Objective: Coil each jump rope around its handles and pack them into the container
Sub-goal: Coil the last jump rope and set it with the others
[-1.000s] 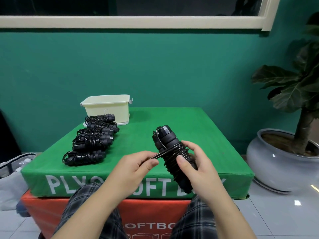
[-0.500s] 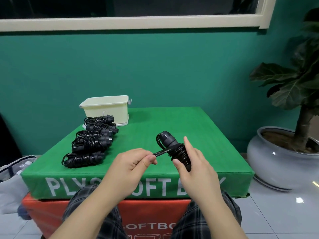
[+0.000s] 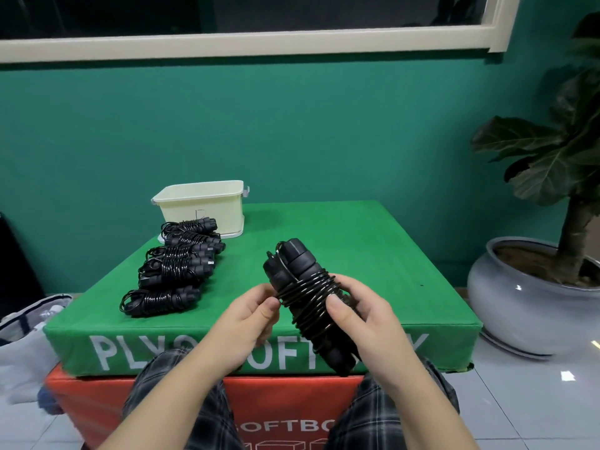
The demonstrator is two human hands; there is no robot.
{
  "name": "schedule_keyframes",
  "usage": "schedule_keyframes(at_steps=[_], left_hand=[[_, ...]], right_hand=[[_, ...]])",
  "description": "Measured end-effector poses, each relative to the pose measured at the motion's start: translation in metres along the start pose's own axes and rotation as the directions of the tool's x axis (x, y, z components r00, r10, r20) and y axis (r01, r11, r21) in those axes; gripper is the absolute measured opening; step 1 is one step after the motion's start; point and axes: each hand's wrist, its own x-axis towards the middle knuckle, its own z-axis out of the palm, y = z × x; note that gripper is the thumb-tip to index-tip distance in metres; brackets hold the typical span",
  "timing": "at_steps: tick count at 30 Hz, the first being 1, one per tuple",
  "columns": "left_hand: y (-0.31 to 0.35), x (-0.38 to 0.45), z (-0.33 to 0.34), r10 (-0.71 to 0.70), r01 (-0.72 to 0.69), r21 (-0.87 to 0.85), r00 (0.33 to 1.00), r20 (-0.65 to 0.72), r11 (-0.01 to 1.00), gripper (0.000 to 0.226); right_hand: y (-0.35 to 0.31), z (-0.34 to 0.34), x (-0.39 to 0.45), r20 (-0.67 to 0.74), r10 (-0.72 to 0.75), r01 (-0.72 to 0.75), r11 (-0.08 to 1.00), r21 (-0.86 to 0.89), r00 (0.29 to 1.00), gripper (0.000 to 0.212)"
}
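A black jump rope (image 3: 300,280), its cord wound round both handles, is held upright and tilted over the front of the green box. My right hand (image 3: 363,323) grips the handles from the right, thumb across the coils. My left hand (image 3: 248,315) pinches the cord at the bundle's left side. Several coiled black jump ropes (image 3: 177,267) lie in a row on the green box's left part. A cream plastic container (image 3: 201,203) stands at the back left, behind that row; I cannot see inside it.
The green soft box (image 3: 357,254) sits on an orange box (image 3: 276,414). A potted plant in a grey pot (image 3: 526,293) stands on the floor to the right. A white bag (image 3: 22,339) lies on the floor at the left. My knees are against the boxes.
The bundle has been raised and tilted more upright. My left hand has moved in against the coils, and the short stretch of cord it held out sideways is gone.
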Motion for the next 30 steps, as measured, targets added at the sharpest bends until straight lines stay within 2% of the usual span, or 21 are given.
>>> schedule_keyframes(at_steps=[1, 3, 4, 5, 7, 10, 13, 15, 17, 19, 21, 24, 28, 30], left_hand=[[0.0, 0.001, 0.002, -0.017, 0.017, -0.034, 1.0, 0.003, 0.999, 0.07], [0.001, 0.0, 0.004, -0.015, 0.015, 0.016, 0.999, -0.03, 1.0, 0.081], [0.003, 0.0, 0.006, 0.007, -0.002, 0.078, 0.998, -0.064, 0.997, 0.072], [0.006, -0.001, 0.009, 0.04, -0.024, 0.143, 0.994, -0.105, 0.989, 0.053], [0.013, -0.001, 0.012, 0.106, -0.056, 0.251, 0.976, -0.189, 0.966, 0.038], [0.019, -0.001, 0.016, 0.2, -0.1, 0.349, 0.944, -0.262, 0.932, 0.043], [0.022, -0.002, 0.016, 0.273, -0.14, 0.437, 0.927, -0.257, 0.888, 0.05], [0.018, -0.002, 0.016, 0.321, -0.177, 0.51, 0.924, -0.209, 0.842, 0.053], [0.014, -0.001, 0.016, 0.34, -0.202, 0.546, 0.926, -0.164, 0.813, 0.043], [0.011, -0.002, 0.019, 0.331, -0.22, 0.554, 0.937, -0.108, 0.803, 0.037], [0.01, -0.003, 0.022, 0.31, -0.239, 0.542, 0.95, -0.042, 0.806, 0.033], [0.01, -0.004, 0.021, 0.239, -0.214, 0.414, 0.971, -0.009, 0.885, 0.027], [0.012, -0.002, 0.019, 0.126, -0.106, 0.24, 0.989, -0.071, 0.965, 0.012], [0.011, 0.0, 0.019, 0.088, -0.06, 0.201, 0.987, -0.135, 0.978, 0.012]], right_hand=[[0.001, 0.0, 0.0, 0.021, 0.012, -0.013, 0.999, 0.038, 1.0, 0.036], [0.003, 0.0, 0.001, 0.035, 0.073, -0.077, 0.987, 0.141, 0.997, 0.039], [0.003, 0.001, 0.001, 0.027, 0.104, -0.107, 0.979, 0.171, 0.994, 0.041], [0.004, 0.002, 0.002, 0.001, 0.119, -0.118, 0.982, 0.15, 0.993, 0.042], [0.007, 0.005, 0.004, -0.098, 0.046, -0.05, 0.998, -0.038, 0.994, 0.032], [0.006, 0.008, 0.004, -0.154, -0.15, 0.09, 0.936, -0.34, 0.977, 0.031], [0.002, 0.009, 0.002, -0.098, -0.081, 0.038, 0.923, -0.383, 0.992, 0.035], [-0.002, 0.008, 0.0, -0.042, -0.001, -0.018, 0.886, -0.463, 0.999, 0.063], [-0.002, 0.009, 0.0, -0.026, 0.041, -0.048, 0.789, -0.613, 0.999, 0.09], [0.0, 0.011, -0.001, -0.058, 0.038, -0.067, 0.726, -0.684, 0.998, 0.085], [0.002, 0.01, 0.0, -0.114, 0.013, -0.085, 0.744, -0.662, 0.993, 0.066], [0.005, 0.007, 0.001, -0.17, 0.017, -0.109, 0.829, -0.549, 0.985, 0.044], [0.003, 0.007, -0.001, -0.176, 0.05, -0.112, 0.925, -0.362, 0.983, 0.036], [0.003, 0.009, -0.003, -0.155, 0.053, -0.097, 0.951, -0.293, 0.987, 0.035]])
